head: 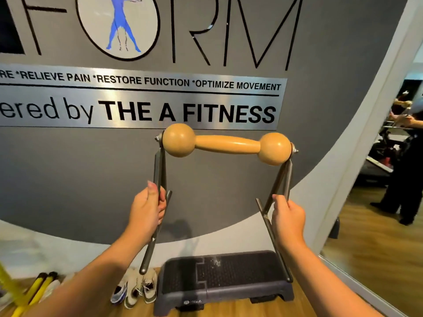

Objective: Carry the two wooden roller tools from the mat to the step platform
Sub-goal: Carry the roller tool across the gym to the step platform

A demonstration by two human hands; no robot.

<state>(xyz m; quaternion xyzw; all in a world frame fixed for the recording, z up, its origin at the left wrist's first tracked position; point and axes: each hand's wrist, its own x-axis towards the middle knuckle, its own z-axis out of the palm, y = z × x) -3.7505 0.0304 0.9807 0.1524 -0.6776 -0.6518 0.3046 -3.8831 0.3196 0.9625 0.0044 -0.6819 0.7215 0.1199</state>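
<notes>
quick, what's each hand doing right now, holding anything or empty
Left hand: grips the left metal leg of the wooden roller tool.
Right hand: grips the tool's right metal leg.

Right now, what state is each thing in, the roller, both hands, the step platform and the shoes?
wooden roller tool: held up in the air, roller level
left hand: grips the left metal leg
right hand: grips the right metal leg
step platform: on the floor, nothing on top
shoes: on the floor beside the platform
</notes>
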